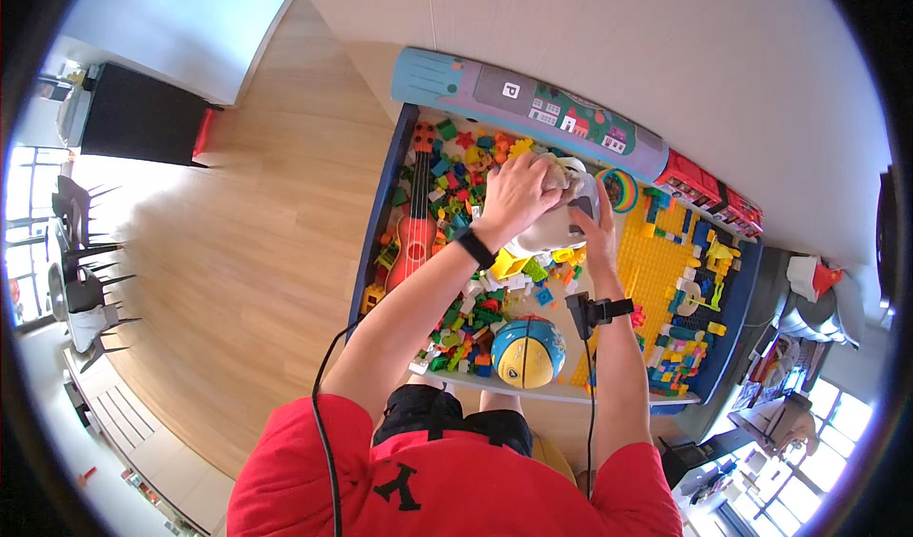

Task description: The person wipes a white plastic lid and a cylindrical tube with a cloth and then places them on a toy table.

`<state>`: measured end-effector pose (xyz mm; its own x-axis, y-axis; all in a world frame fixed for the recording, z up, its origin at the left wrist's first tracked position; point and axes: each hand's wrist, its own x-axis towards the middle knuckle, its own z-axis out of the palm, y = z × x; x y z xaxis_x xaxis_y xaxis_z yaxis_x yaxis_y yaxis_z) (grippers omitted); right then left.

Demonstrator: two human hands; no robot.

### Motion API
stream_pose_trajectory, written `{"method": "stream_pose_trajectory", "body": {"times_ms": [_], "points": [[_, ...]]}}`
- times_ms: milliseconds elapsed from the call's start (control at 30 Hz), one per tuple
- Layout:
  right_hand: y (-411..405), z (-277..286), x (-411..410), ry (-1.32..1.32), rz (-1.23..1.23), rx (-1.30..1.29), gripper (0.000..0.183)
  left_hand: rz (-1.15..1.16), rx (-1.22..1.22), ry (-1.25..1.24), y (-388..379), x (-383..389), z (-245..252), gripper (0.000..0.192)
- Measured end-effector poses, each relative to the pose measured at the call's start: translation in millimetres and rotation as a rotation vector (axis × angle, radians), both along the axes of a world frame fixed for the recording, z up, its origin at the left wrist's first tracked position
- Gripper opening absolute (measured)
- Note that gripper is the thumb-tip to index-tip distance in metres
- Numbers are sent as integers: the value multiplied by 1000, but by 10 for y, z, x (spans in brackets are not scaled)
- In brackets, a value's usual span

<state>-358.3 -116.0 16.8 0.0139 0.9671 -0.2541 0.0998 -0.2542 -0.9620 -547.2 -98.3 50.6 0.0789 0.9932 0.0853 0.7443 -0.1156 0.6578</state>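
Note:
A white rounded plastic toy or container point(546, 231) with dark patches is between my hands, above the toy blocks. My left hand point(519, 193) holds a crumpled greyish cloth point(562, 179) against its top. At its right side, my right hand point(599, 227) grips it with thumb and fingers. A red toy ukulele point(416, 241) lies to the left among many coloured building blocks point(456, 180). Nearer to me sits a blue and yellow ball point(528, 351). Just beyond my right hand stands a rainbow coil spring point(619, 190).
The shallow play table has a dark blue side wall point(381, 209). A yellow studded baseplate point(653, 266) with blocks covers its right part. Along the far edge by the wall lie a rolled play mat point(528, 102) and red toy buses point(706, 193). A cable hangs from each of my arms.

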Motion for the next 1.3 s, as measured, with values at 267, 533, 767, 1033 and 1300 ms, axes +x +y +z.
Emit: {"method": "stream_pose_trajectory", "body": {"times_ms": [267,533,767,1033,1300], "points": [[79,13,-78,-276,3,54,74,105,40,-164,-447,-288,-141,48],[89,-67,-106,-219,-19,42,76,98,-149,-147,-1092,-266,-253,43],[90,-72,-147,-118,-88,1,78,-239,-514,-88,-1255,-253,-121,43],[-51,74,-161,3,-100,-12,72,-6,-403,-430,-1078,-466,142,42],[-242,49,-126,-54,-77,71,75,204,-190,-403,-516,-579,387,43]]}}
